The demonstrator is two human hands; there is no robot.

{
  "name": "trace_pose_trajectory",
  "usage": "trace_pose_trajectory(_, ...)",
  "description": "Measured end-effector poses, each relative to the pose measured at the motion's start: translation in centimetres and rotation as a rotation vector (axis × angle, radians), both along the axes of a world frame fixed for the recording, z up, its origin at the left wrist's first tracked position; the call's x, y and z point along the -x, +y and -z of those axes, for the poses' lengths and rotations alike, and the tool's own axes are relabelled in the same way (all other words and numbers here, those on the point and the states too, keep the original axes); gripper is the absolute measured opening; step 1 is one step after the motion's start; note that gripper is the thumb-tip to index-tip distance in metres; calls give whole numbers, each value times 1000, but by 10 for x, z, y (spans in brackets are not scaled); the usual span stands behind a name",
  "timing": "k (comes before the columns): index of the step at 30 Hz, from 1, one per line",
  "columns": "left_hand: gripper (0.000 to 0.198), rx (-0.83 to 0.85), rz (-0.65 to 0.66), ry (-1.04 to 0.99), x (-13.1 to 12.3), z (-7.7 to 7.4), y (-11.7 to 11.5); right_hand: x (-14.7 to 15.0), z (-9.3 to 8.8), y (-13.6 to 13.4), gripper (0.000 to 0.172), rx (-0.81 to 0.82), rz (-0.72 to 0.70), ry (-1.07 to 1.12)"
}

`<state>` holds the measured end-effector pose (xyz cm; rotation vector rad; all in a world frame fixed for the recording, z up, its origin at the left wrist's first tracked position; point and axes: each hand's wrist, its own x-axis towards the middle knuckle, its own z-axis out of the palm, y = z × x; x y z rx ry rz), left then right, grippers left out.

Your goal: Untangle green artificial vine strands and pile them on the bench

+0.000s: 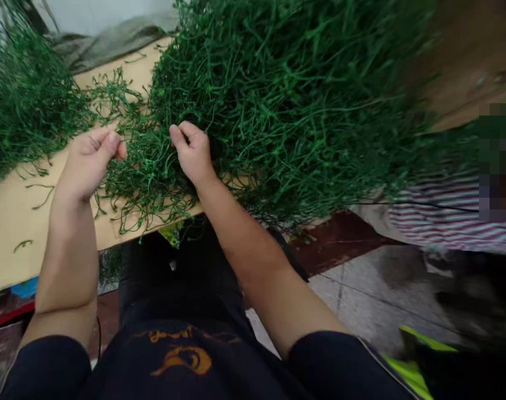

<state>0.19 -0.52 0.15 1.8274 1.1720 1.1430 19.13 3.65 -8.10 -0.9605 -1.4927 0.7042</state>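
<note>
Both hands work the green stem tangle (153,166) at the cardboard sheet's (11,222) near edge: left hand (90,161) pinches thin strands at the tangle's left fringe, right hand (193,151) clenches strands mid-tangle.

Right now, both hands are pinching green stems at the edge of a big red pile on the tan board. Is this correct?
Not quite: the pile is green, not red. The head view shows the left hand and the right hand pinching thin green stems at its edge, on the tan board.
</note>
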Motion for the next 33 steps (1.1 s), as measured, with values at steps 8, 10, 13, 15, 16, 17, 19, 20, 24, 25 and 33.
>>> trace_pose_trajectory(8,36,102,80,-58,-27,8,-34,1,-13,11,43,-30,15,-38)
trace_pose_trajectory(10,36,103,42,-157,-31,10,-40,5,-31,15,43,-57,18,-63)
trace_pose_trajectory(13,38,27,49,-269,-26,1,-58,1,-59,30,41,-46,70,-71)
trace_pose_trajectory(15,38,-94,95,-298,-14,-10,-77,-11,-73,41,39,68,200,23)
trace_pose_trajectory(16,36,-160,109,-293,-7,-16,-86,-18,-79,45,39,167,305,113)
trace_pose_trajectory(17,37,-217,110,-289,1,-20,-92,-24,-84,46,39,237,354,153)
trace_pose_trajectory(19,35,-166,-103,-178,13,-22,-93,-29,-94,40,38,138,301,171)
trace_pose_trajectory(20,29,-152,-208,-72,16,-19,-86,-27,-98,35,38,62,214,162)
trace_pose_trajectory(24,30,-5,-280,503,9,-7,-46,-10,-101,13,43,-27,-39,-27)
trace_pose_trajectory(25,39,-30,-291,573,5,-8,-42,-9,-98,11,42,-27,-50,-82)
trace_pose_trajectory(33,24,-251,-32,424,-33,-85,-121,-28,-68,-6,25,29,66,-219)
